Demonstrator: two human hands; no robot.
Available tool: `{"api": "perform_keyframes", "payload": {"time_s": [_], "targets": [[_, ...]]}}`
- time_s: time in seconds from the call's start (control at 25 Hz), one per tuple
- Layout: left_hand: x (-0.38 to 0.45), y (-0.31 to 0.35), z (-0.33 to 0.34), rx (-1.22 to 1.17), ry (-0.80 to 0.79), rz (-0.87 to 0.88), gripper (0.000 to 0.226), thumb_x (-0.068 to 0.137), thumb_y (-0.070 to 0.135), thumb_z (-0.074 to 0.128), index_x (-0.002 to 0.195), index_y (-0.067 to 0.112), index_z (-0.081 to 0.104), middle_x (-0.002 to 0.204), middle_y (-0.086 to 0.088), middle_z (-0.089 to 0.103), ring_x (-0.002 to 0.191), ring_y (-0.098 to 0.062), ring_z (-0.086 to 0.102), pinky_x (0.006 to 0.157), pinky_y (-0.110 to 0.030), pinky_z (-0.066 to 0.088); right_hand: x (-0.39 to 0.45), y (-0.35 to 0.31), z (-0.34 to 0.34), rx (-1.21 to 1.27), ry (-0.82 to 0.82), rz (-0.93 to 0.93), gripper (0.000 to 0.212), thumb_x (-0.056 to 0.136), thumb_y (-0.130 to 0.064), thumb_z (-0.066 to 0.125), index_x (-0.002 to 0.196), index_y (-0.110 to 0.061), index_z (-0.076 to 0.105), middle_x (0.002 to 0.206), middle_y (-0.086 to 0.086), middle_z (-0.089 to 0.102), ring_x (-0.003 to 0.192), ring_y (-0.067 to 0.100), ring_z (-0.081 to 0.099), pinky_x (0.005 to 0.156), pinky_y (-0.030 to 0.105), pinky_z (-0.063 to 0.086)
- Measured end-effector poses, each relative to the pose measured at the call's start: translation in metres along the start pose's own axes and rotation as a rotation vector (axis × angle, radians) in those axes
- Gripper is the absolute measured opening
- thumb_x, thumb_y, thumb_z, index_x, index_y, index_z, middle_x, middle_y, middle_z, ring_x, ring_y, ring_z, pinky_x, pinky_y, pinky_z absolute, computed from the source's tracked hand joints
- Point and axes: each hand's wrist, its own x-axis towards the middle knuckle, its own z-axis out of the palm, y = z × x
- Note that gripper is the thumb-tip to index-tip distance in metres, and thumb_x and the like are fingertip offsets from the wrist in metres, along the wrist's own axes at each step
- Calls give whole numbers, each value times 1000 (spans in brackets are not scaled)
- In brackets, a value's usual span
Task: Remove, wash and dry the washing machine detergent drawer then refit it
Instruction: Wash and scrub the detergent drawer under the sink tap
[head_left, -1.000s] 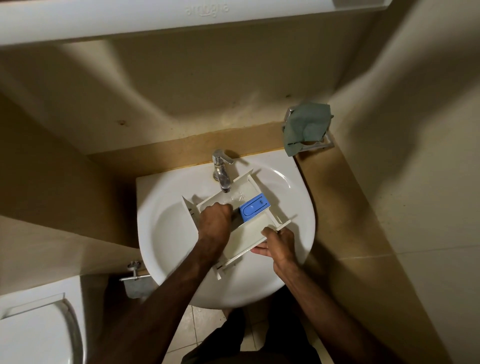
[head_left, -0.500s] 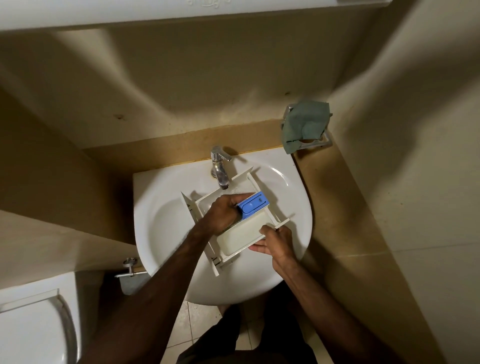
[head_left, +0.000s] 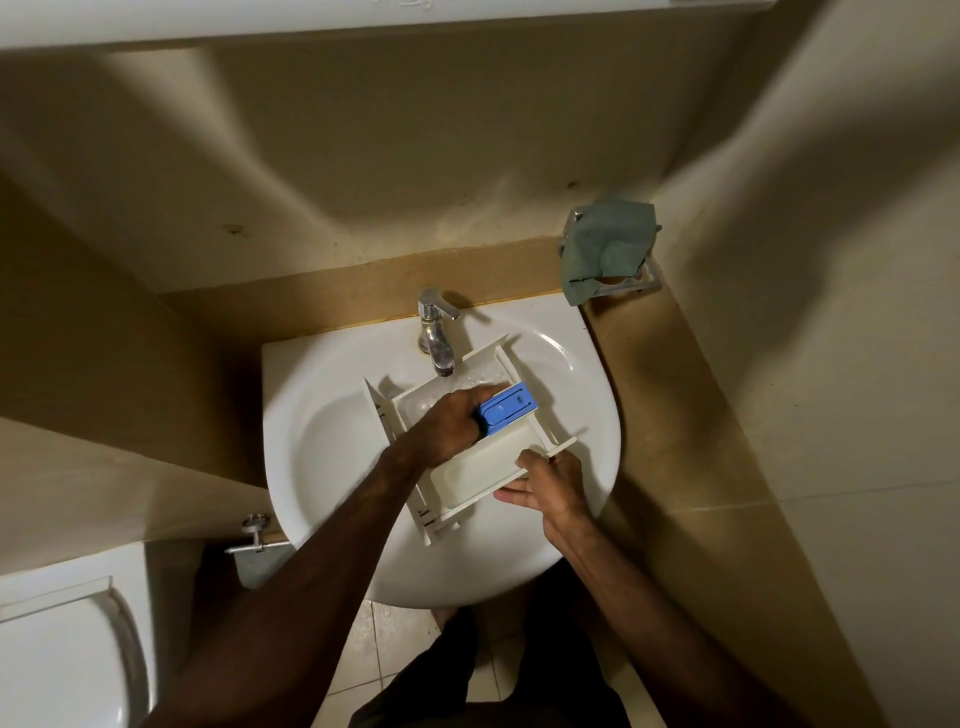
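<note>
The white detergent drawer (head_left: 483, 475) lies tilted across the white basin (head_left: 332, 441), its far end under the chrome tap (head_left: 436, 338). Water runs from the tap into that far compartment. A blue siphon cap (head_left: 508, 409) sits in the drawer's middle section. My left hand (head_left: 449, 421) reaches inside the drawer, fingers pressed into the far compartment beside the blue cap. My right hand (head_left: 548, 480) grips the drawer's near right corner, thumb on top and fingers underneath.
A green cloth (head_left: 605, 249) hangs over a metal holder on the ledge at the back right. Walls close in on both sides of the basin. A white toilet (head_left: 57, 644) sits at the lower left, with a valve (head_left: 254, 530) beside it.
My left hand slid from the drawer's middle toward the far compartment next to the blue cap. The drawer turned slightly in the basin. My right hand kept its hold.
</note>
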Motion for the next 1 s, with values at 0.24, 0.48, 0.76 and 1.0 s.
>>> {"api": "perform_keyframes", "payload": {"time_s": [0.24, 0.48, 0.76, 1.0], "targets": [[-26, -11, 13, 764, 290, -165, 53, 98, 24, 56, 148, 13, 45, 140, -11, 61, 123, -32, 60, 97, -43, 51, 0, 0, 3, 32, 30, 19, 34, 95, 6, 53, 127, 1, 63, 99, 17, 73, 65, 26, 77, 55, 37, 63], [-32, -1, 7, 596, 449, -229, 19, 90, 14, 57, 95, 15, 75, 89, -12, 74, 79, -30, 65, 61, -31, 38, -7, 0, 9, 51, 43, -18, 35, 94, 7, 52, 125, -5, 65, 102, 17, 74, 67, 27, 78, 55, 38, 63], [-43, -2, 17, 458, 397, -151, 40, 97, 15, 55, 137, 16, 60, 127, -9, 70, 111, -29, 66, 88, -35, 51, -25, 3, 13, 81, 164, -104, 34, 93, 2, 58, 121, -13, 71, 95, 7, 77, 70, 30, 79, 59, 41, 65], [-65, 0, 5, 542, 469, 19, 26, 96, 20, 60, 117, 27, 73, 107, -3, 77, 92, -29, 70, 73, -31, 51, -37, 0, 4, 83, 243, -185, 35, 94, -2, 64, 124, -17, 74, 92, 2, 79, 74, 28, 79, 62, 46, 66]]}}
